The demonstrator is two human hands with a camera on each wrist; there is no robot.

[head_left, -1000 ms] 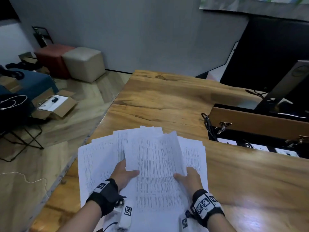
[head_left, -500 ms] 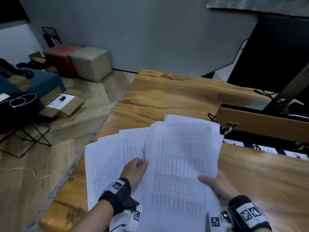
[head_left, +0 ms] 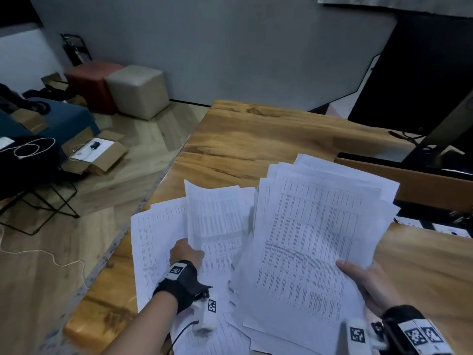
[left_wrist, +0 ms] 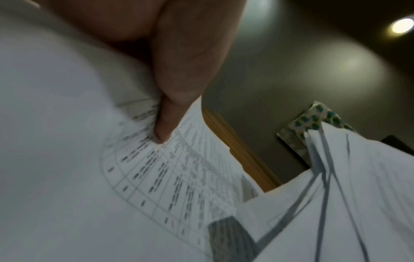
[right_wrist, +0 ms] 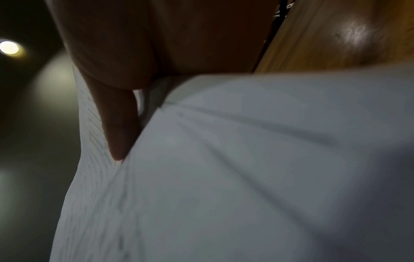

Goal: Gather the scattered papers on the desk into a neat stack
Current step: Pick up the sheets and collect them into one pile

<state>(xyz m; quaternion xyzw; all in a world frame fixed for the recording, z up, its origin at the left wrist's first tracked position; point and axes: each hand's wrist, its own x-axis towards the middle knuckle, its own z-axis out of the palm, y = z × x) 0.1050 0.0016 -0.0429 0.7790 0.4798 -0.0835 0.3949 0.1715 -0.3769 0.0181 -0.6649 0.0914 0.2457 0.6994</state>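
Right hand [head_left: 371, 285]: grasps the fanned bundle of papers [head_left: 314, 239], raised above the desk [head_left: 256, 139].
Left hand [head_left: 185, 254]: pinches one sheet [head_left: 215, 221] off the loose papers [head_left: 153, 252] lying flat on the desk.

Far half of surface [head_left: 256, 139] bare wood: open passage ahead and to left corner. Right side blocked: raised wooden cable-tray flap [head_left: 409, 175], monitor stand [head_left: 440, 134] behind it (cables trailing). Near edge covered by loose sheets [head_left: 158, 252]. Right hand [head_left: 368, 285] holds lifted sheaf [head_left: 314, 239], overhanging flap's near end.
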